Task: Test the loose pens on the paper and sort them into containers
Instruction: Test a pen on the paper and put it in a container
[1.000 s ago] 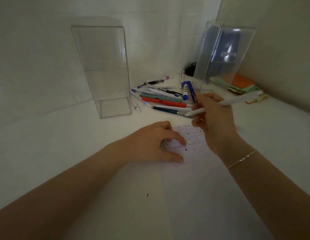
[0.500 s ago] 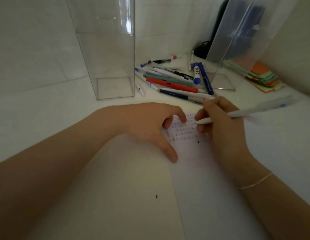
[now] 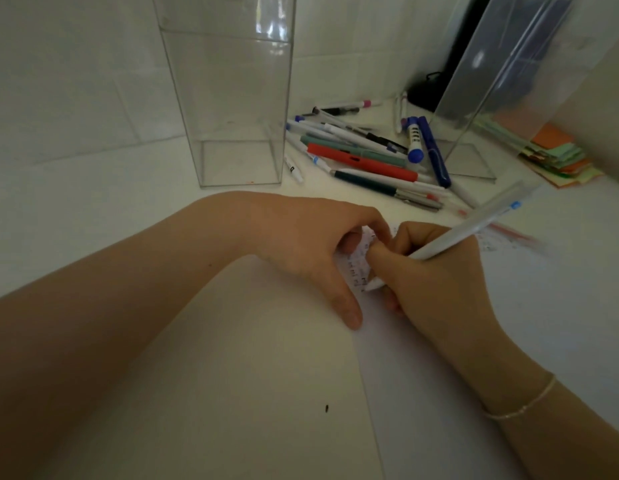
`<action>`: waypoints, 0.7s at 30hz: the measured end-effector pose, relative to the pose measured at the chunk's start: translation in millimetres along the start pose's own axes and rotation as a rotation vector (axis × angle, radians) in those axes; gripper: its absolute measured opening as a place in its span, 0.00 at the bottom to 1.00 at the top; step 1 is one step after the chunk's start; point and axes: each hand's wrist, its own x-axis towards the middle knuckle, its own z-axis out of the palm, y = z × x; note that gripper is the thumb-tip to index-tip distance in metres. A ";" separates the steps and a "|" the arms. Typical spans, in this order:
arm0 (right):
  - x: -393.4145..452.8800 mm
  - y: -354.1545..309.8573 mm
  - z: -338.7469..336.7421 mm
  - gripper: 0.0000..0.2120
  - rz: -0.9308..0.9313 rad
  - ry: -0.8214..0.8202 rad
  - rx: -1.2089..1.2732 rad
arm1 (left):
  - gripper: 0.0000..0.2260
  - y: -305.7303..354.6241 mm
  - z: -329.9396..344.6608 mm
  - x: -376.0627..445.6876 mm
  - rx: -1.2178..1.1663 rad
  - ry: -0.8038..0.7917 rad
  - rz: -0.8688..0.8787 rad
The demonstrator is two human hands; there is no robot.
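Right now, through the head camera, I see both hands meet over a sheet of paper (image 3: 439, 393) lying on the white table (image 3: 162, 393). The right hand (image 3: 436, 282) has its fingers curled around a white pen (image 3: 474, 230), held in a writing grip. The pen's tip points down and to the left, touching or nearly touching the paper beside rows of small scribbled marks. Its barrel slants up and away to the right, ending in a blue accent. The left hand (image 3: 311, 251) presses on the paper's left edge, thumb stretched toward me, fingers bent over the marks, gripping nothing.

Beyond the hands, farther from me, the pile of loose pens (image 3: 367, 157) lies in a rough fan, most long axes running left to right. The right hand is nearer to it. A tall clear container (image 3: 232, 98) stands to the pile's left, and a second clear container (image 3: 502, 98) stands to its right, closer to the writing hand. I judge that the tested pen goes up and away, into one of these. Stacked coloured notes (image 3: 557, 154) sit at far right.
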 end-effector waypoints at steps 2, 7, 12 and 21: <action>-0.5 0.7 0.8 0.14 0.004 -0.008 0.011 | 0.35 0.3 -0.2 -0.5 -0.005 -0.002 -0.001; -0.6 1.3 2.7 0.12 -0.031 0.020 -0.037 | 0.33 0.8 0.7 -1.7 -0.033 0.003 0.005; -0.3 2.4 2.6 0.13 -0.040 0.038 -0.048 | 0.33 2.3 0.2 -2.2 -0.054 -0.003 0.022; 0.6 2.6 2.1 0.13 -0.069 0.046 -0.073 | 0.35 1.7 0.6 -1.6 -0.031 -0.004 0.011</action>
